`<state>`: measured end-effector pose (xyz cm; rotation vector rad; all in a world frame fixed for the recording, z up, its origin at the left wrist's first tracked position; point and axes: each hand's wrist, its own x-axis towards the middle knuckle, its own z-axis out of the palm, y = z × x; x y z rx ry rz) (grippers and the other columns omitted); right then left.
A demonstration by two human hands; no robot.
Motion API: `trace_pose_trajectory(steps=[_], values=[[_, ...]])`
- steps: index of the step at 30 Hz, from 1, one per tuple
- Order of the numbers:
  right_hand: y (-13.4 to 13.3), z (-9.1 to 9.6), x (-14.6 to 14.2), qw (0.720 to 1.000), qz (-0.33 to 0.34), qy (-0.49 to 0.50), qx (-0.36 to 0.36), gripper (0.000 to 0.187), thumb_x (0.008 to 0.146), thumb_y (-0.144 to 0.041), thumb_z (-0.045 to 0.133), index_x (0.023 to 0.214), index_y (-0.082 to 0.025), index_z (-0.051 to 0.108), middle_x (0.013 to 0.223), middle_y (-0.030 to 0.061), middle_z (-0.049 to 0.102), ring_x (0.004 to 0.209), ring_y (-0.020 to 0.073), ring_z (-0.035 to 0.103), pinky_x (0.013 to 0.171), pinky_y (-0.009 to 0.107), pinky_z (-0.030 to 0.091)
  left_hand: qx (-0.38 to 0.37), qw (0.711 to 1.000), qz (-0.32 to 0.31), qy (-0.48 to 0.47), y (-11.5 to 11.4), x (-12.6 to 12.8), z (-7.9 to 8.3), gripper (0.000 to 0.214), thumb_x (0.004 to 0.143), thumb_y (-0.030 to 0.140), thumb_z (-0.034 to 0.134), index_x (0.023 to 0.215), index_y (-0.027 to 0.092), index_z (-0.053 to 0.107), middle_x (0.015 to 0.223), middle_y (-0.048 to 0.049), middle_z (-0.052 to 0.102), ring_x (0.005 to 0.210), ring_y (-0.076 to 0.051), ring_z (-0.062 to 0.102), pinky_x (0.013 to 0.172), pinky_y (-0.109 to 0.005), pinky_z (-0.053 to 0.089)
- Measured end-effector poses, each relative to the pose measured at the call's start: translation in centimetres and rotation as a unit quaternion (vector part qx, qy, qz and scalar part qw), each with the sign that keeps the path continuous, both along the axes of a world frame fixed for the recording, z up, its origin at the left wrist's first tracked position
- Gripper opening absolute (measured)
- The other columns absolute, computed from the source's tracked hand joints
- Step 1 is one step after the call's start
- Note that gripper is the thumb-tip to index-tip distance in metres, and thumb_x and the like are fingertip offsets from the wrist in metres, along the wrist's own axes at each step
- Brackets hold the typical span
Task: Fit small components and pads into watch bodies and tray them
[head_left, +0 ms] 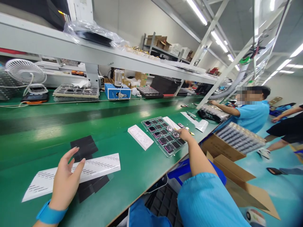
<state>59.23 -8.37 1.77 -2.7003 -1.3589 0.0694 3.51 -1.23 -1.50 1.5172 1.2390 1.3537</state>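
Note:
My left hand [65, 180] hovers just over a long white label strip [99, 166] with fingers spread, holding nothing. Under the strip lie dark foam pads [84, 146]. My right hand [184, 134] reaches far right to a clear tray [163, 135] of small dark parts with pink rims, its fingers pinched at a part on the tray's far edge. What the fingers hold is too small to name. A white slotted block [140, 136] lies left of the tray.
The green bench [47, 126] runs along a shelf. At the back stand a white fan [25, 72], stacked trays [75, 91] and a blue box [117, 91]. Open cardboard boxes [239, 176] sit right of me. A co-worker in blue [251, 113] works further along.

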Motion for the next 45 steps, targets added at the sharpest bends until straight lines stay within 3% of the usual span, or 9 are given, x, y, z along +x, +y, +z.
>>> trace_pose_trajectory(steps=[9,14,22,26,28,31,36,40,45], values=[[0.1,0.0,-0.8,0.988,-0.140,-0.001,0.061,0.023,0.081,-0.017,0.054,0.097,-0.009,0.068,0.102,0.0199,0.065,0.100,0.0274,0.060,0.083,0.033,0.044,-0.022,0.999,-0.025,-0.005,-0.6,0.1,0.1,0.045,0.080,0.040,0.059,0.123,0.032,0.047,0.134,-0.0020,0.046,0.129,-0.028,0.037,0.111,-0.048,0.027],[0.9,-0.4,-1.4,0.976,-0.182,0.047,0.112,0.020,0.086,-0.029,0.057,0.093,-0.011,0.063,0.100,0.0089,0.064,0.095,0.0196,0.060,0.087,0.040,0.046,-0.024,0.999,-0.020,0.005,-0.3,0.0,-0.5,0.050,0.078,0.044,0.059,0.124,0.031,0.046,0.131,-0.0033,0.049,0.125,-0.028,0.042,0.108,-0.049,0.032],[2.9,1.0,-5.5,0.907,-0.194,0.143,0.346,0.028,0.088,-0.027,0.046,0.101,-0.008,0.061,0.099,0.0147,0.065,0.093,0.0215,0.061,0.080,0.035,0.048,-0.014,1.000,-0.018,0.006,-0.4,0.4,-0.7,0.050,0.077,0.047,0.057,0.123,0.030,0.046,0.126,-0.0045,0.053,0.123,-0.025,0.045,0.107,-0.048,0.033],[7.1,3.3,-12.1,0.849,-0.119,0.220,0.465,0.043,0.092,-0.032,0.027,0.122,-0.012,0.050,0.106,0.0116,0.064,0.090,0.0150,0.062,0.071,0.025,0.049,-0.014,1.000,-0.014,0.017,-0.1,0.3,-0.7,0.051,0.077,0.048,0.056,0.123,0.029,0.045,0.127,-0.0057,0.051,0.122,-0.024,0.045,0.107,-0.049,0.033],[9.3,4.1,-17.0,0.820,-0.061,0.254,0.510,0.043,0.091,-0.039,0.028,0.117,-0.018,0.055,0.102,0.0066,0.065,0.085,0.0120,0.062,0.068,0.021,0.049,-0.015,0.999,-0.012,0.026,0.1,0.1,-0.9,0.051,0.077,0.049,0.055,0.123,0.028,0.046,0.128,-0.0062,0.051,0.123,-0.025,0.044,0.107,-0.049,0.032],[11.6,3.6,-25.1,0.725,0.086,0.360,0.581,0.041,0.088,-0.046,0.037,0.091,-0.016,0.066,0.084,0.0053,0.064,0.072,0.0122,0.058,0.061,0.022,0.046,-0.014,0.999,-0.003,0.039,0.5,-0.2,-1.0,0.052,0.077,0.050,0.054,0.123,0.027,0.046,0.129,-0.0071,0.050,0.123,-0.026,0.043,0.107,-0.050,0.032],[11.5,-0.7,-34.0,0.773,0.250,0.389,0.435,0.045,0.090,-0.047,0.036,0.072,-0.018,0.065,0.055,-0.0007,0.051,0.050,0.0112,0.049,0.050,0.023,0.039,-0.021,0.997,0.016,0.069,1.0,-0.9,-1.0,0.050,0.078,0.047,0.052,0.122,0.023,0.046,0.130,-0.0094,0.049,0.122,-0.028,0.043,0.104,-0.050,0.033],[11.4,-2.9,-34.0,0.783,0.361,0.291,0.414,0.041,0.087,-0.043,0.044,0.054,-0.019,0.053,0.056,0.0016,0.055,0.057,0.0141,0.055,0.059,0.026,0.043,0.038,0.989,0.016,0.139,1.7,-1.4,-1.1,0.040,0.080,0.041,0.050,0.114,0.022,0.054,0.121,-0.0093,0.053,0.117,-0.027,0.047,0.103,-0.049,0.034],[12.7,-3.3,-32.8,0.802,0.325,0.292,0.407,0.050,0.079,-0.046,0.055,0.044,-0.021,0.031,0.052,0.0012,0.052,0.051,0.0130,0.050,0.056,0.027,0.041,0.063,0.976,-0.001,0.207,2.2,-1.9,-1.0,0.030,0.081,0.037,0.051,0.104,0.022,0.061,0.117,-0.0086,0.055,0.115,-0.026,0.049,0.102,-0.048,0.037]])
